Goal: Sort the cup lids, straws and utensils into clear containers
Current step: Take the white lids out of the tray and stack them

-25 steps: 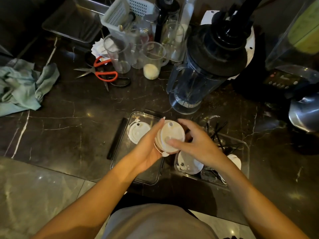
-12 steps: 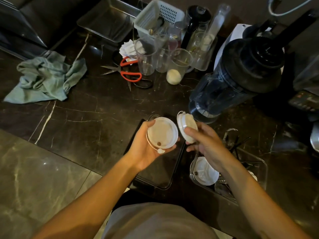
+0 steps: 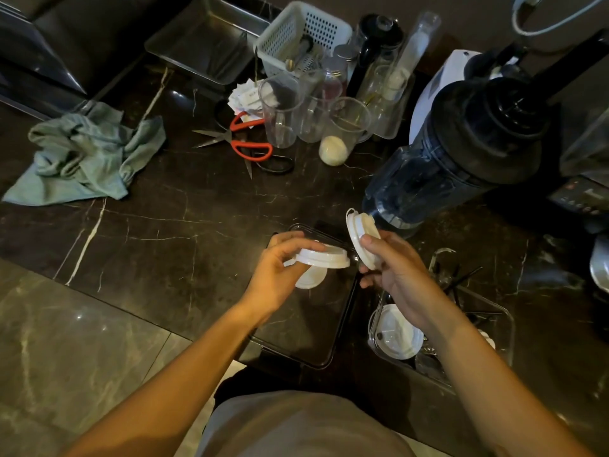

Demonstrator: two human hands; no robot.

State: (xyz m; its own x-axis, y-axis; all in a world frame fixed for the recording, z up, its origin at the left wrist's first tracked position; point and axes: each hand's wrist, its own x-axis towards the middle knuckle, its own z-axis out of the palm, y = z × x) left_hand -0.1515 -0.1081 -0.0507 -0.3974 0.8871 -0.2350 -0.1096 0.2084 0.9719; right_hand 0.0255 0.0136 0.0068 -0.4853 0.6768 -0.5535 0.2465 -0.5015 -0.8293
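Note:
My left hand (image 3: 275,275) holds a white cup lid (image 3: 324,257) nearly flat above a clear container (image 3: 329,351). Another white lid (image 3: 311,278) lies in that container just below the held one. My right hand (image 3: 398,275) grips a second white cup lid (image 3: 361,235) tilted on edge, beside the first. To the right stands a second clear container (image 3: 507,328) with a white lid (image 3: 398,336) and several dark straws or utensils (image 3: 461,282) inside, partly hidden by my right forearm.
A dark blender jug (image 3: 458,159) stands just behind my right hand. Further back are clear cups (image 3: 280,110), red-handled scissors (image 3: 250,145), a white basket (image 3: 303,37), a metal tray (image 3: 204,41) and a green cloth (image 3: 89,153) at the left. The counter edge runs below the containers.
My hands have pulled the stacked lids apart, one lid in each. The left lid has turned from facing me to lying nearly flat over the container. The view has shifted.

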